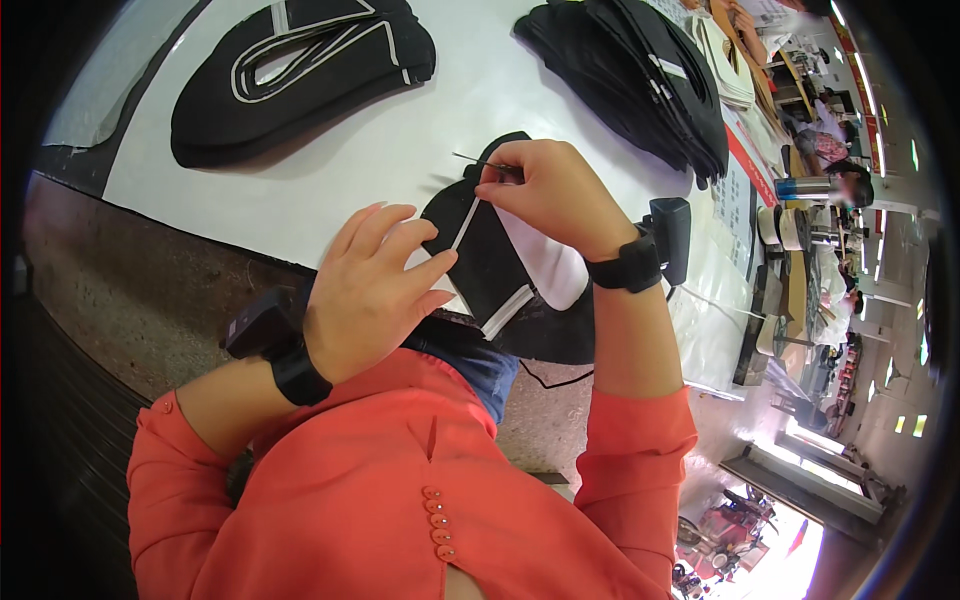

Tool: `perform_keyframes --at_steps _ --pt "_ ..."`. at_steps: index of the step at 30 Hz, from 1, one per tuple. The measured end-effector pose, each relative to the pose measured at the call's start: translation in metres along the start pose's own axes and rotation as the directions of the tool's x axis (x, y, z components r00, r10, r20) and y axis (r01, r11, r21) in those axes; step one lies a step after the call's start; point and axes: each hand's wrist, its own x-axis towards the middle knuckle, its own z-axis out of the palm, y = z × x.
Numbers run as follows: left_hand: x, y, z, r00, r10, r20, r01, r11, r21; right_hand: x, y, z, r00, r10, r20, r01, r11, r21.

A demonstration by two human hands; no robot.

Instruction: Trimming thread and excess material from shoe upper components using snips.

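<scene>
A black fabric piece (pixel 492 262) with white strips along it lies at the near edge of the table, partly over that edge. My left hand (pixel 375 275) is open at its left side, fingers spread, with the fingertips close to or on the fabric. In my right hand (pixel 545 190) is a thin pointed metal tool (pixel 478 160), its tip sticking out to the left; the fist hides the rest, so its exact kind is unclear. The right thumb and forefinger are pinched together at the upper end of a white strip (pixel 466 222) on the fabric.
A stack of black fabric pieces (pixel 630 80) lies at the far right of the white-covered table (pixel 330 175). At the far left is a thick curved black piece (pixel 290 90) with white-edged lines and an opening. Beyond, on the right, is a cluttered workroom with other people.
</scene>
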Motion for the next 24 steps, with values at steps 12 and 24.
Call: perform_keyframes --at_steps 12,24 --pt "0.034 -0.016 0.006 0.983 0.155 0.098 -0.162 0.984 0.069 -0.032 -0.003 0.014 0.987 0.063 -0.151 -0.07 0.996 -0.046" --pt "0.041 -0.015 0.005 0.978 0.16 0.131 -0.166 0.985 0.039 -0.116 0.002 0.036 0.938 -0.074 -0.338 0.024 0.989 -0.149"
